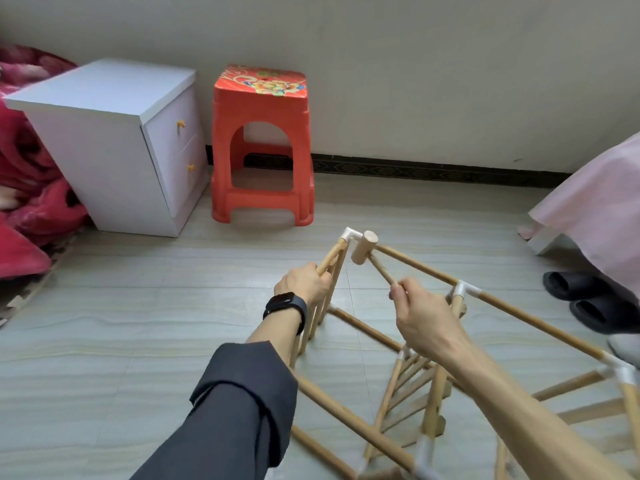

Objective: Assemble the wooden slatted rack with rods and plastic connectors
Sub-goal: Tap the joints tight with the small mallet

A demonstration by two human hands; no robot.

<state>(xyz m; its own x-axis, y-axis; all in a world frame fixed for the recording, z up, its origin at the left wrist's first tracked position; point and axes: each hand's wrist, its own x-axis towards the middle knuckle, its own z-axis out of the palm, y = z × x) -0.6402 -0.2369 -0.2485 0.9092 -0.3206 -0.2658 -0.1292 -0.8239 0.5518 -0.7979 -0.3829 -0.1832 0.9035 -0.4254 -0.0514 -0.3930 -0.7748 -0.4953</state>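
Head cam: rack point(349, 422) lies on the floor point(138, 323), lower right of frame, w/ left hand point(304, 283) clenched round its top rod point(331, 255) at centre & right hand point(424, 318) gripping a mallet point(363, 248), its head just beside the white corner connector point(350, 234).

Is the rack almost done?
Mostly: rods sit in white connectors and slat panels are in. Now the left hand grips a rod while the right hand holds a mallet by the far corner connector. Probably left: tapping that joint tight and standing the rack up.
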